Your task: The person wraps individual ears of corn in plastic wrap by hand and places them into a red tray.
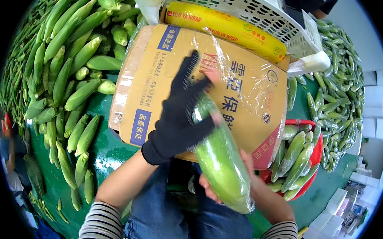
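My right hand (212, 190), bare, grips the lower part of a green ear of corn in its husk (223, 162), covered in clear cling film. My left hand (181, 113), in a black glove with bare fingertips, is blurred and spread over the upper end of the ear; thumb and finger lie near the film there. Beneath both hands is a cardboard box (158, 86) covered with shiny film. A yellow roll of cling film (223, 28) lies along the far edge of the box.
Unwrapped corn ears (63, 83) are heaped at the left on a green surface (110, 160). A red basket (317, 153) at the right holds film-wrapped ears, with a large wrapped heap (342, 82) beyond. A white perforated crate (263, 12) stands behind the roll. People are partly visible at far left and top right.
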